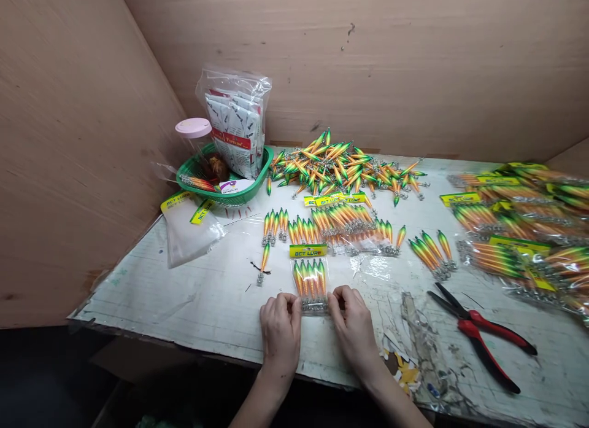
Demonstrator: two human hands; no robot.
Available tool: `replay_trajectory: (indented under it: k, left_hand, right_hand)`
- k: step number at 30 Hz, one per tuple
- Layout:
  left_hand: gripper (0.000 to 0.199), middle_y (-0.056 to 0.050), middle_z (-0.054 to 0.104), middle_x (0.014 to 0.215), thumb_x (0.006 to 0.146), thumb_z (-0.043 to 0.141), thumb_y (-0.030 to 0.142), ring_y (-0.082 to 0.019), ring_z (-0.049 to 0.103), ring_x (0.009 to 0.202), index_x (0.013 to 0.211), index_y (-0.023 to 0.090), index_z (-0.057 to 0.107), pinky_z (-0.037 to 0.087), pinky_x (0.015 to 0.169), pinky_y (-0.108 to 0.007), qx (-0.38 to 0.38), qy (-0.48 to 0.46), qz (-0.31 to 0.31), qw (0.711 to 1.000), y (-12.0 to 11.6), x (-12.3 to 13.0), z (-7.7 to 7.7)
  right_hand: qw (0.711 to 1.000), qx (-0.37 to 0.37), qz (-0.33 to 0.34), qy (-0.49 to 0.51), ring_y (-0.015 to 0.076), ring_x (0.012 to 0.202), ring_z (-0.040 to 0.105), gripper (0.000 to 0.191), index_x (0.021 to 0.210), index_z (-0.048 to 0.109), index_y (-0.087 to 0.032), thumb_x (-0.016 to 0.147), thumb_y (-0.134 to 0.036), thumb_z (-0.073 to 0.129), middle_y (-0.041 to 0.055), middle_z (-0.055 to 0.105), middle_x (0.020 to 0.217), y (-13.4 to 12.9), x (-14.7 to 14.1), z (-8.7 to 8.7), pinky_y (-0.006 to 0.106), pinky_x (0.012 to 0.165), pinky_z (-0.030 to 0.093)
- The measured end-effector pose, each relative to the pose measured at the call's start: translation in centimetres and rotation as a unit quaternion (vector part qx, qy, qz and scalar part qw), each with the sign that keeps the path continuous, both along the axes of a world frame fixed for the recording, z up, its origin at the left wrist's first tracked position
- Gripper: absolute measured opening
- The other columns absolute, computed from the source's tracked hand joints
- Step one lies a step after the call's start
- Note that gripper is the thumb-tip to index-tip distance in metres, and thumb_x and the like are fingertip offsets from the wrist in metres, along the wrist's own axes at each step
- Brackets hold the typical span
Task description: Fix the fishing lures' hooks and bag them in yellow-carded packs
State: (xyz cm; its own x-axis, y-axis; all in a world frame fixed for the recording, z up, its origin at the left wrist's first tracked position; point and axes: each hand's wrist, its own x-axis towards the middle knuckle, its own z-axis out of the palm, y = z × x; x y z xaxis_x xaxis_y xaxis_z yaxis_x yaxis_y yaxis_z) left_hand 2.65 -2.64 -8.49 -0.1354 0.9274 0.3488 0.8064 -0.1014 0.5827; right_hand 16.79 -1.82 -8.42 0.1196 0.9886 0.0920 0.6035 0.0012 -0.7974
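A clear packet of fishing lures (310, 279) with a yellow and green header lies flat near the table's front edge. Several green, yellow and orange lures sit side by side inside it. My left hand (280, 330) pinches the packet's lower left edge, fingers curled. At the lower right edge, my right hand (353, 326) pinches it the same way. Just to the left of the packet lies a single loose lure (264, 261). Behind it, a row of loose lures (302, 229) and a stack of filled lure packets (345, 222) rest on the table.
A pile of loose lures (331, 164) is at the back. Left stand a green basket (239, 196) holding a large plastic bag (237, 127) and empty header bags (191, 231). On the right are more filled packets (506, 225), loose lures (430, 253) and red-handled pliers (478, 333).
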Motion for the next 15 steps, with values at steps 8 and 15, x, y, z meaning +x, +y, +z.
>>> replay_trajectory:
  k: [8,15]
  left_hand:
    - [0.023,-0.001,0.054,0.063,0.084,0.050,0.015,-0.017,0.054,0.056,0.061,0.021,0.050,0.037,0.055,-0.028,-0.127,0.092,0.059,0.986,1.9,0.4,1.4]
    - [0.025,-0.007,0.058,0.078,0.085,0.050,0.039,-0.025,0.060,0.074,0.071,0.019,0.057,0.045,0.069,-0.037,-0.190,-0.011,0.019,0.982,2.2,-0.7,2.9]
  right_hand:
    - [0.998,-0.038,-0.036,0.021,0.0223,0.076,0.042,0.017,0.065,0.043,-0.023,0.081,-0.022,0.048,0.0033,0.045,0.074,1.2,-0.6,0.6,0.032,0.066,0.032]
    - [0.983,-0.058,-0.005,0.177,0.0173,0.068,0.044,0.016,0.062,0.045,-0.022,0.076,-0.026,0.052,0.0002,0.048,0.065,1.8,0.3,1.3,0.029,0.061,0.035]
